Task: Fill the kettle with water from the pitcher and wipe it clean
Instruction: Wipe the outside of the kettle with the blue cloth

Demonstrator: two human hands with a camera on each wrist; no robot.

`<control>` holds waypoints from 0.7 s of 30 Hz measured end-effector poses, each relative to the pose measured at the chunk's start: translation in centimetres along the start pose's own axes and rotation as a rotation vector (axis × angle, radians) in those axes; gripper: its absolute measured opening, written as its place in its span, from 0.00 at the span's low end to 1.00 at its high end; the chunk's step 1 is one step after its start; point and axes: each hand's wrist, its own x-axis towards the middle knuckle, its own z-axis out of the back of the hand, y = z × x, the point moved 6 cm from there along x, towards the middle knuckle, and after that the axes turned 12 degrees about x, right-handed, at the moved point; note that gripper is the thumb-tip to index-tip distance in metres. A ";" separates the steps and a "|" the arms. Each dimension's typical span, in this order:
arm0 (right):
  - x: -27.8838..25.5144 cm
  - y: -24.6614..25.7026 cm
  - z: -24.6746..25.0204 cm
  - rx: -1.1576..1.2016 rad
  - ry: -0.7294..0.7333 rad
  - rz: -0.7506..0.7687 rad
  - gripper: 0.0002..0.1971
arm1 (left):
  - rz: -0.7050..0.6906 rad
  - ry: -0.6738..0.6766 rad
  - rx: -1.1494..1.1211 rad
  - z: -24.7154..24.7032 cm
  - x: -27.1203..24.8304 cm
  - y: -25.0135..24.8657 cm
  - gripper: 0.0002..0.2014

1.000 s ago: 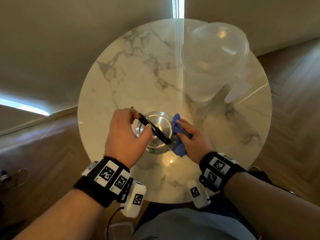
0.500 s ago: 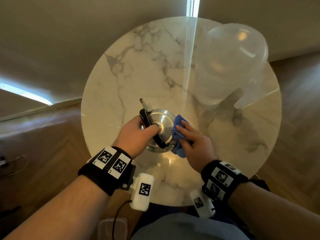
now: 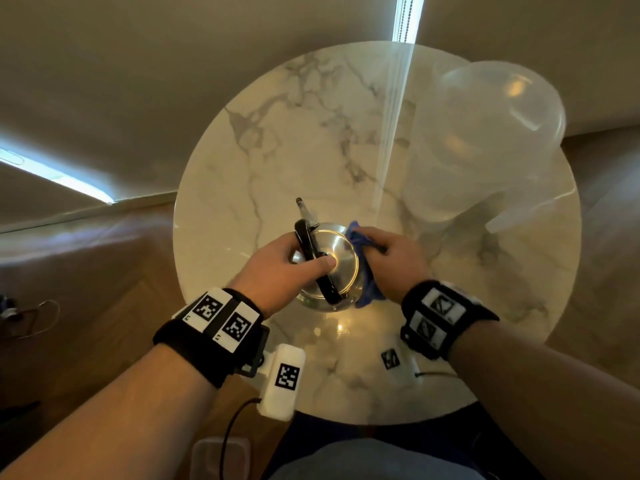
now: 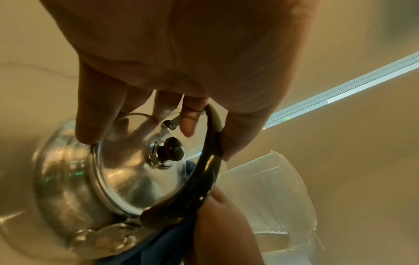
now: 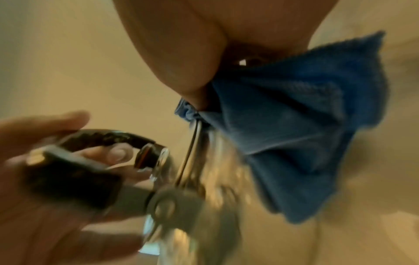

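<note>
A small steel kettle (image 3: 341, 263) with a black handle (image 3: 311, 258) stands on the round marble table (image 3: 277, 150), its spout pointing away from me. My left hand (image 3: 294, 261) grips the handle, thumb over it; the left wrist view shows the lid (image 4: 140, 161) with its dark knob (image 4: 173, 148) under the fingers. My right hand (image 3: 391, 258) holds a blue cloth (image 3: 360, 237) pressed against the kettle's right side; in the right wrist view the cloth (image 5: 294, 125) hangs bunched against the steel wall. The clear plastic pitcher (image 3: 485, 140) stands at the table's far right.
The table edge (image 3: 346, 415) lies close to my lap. A wooden floor (image 3: 104, 271) surrounds the table, with a wall behind it. A cable (image 3: 31, 317) lies on the floor at the left.
The kettle has turned so its handle runs nearly front to back and the spout points away. My left hand moved with the handle. The right hand slid the cloth along the kettle's right side.
</note>
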 end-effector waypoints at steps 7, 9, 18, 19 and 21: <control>-0.8 0.3 1.0 0.009 0.150 -0.074 0.17 | -0.027 -0.010 0.009 0.0 0.0 0.1 0.22; -0.4 0.4 1.0 0.045 0.144 -0.089 0.17 | -0.042 -0.012 0.024 0.0 0.1 0.3 0.21; 4.2 2.1 -1.4 0.036 0.274 -0.181 0.13 | -0.063 -0.032 0.034 0.1 0.2 0.5 0.22; 3.7 1.6 -0.8 0.058 0.263 -0.181 0.14 | -0.065 -0.029 0.034 0.1 0.3 0.6 0.22; 3.1 1.3 -0.3 0.111 0.255 -0.206 0.15 | -0.071 -0.026 0.031 0.1 0.4 0.5 0.20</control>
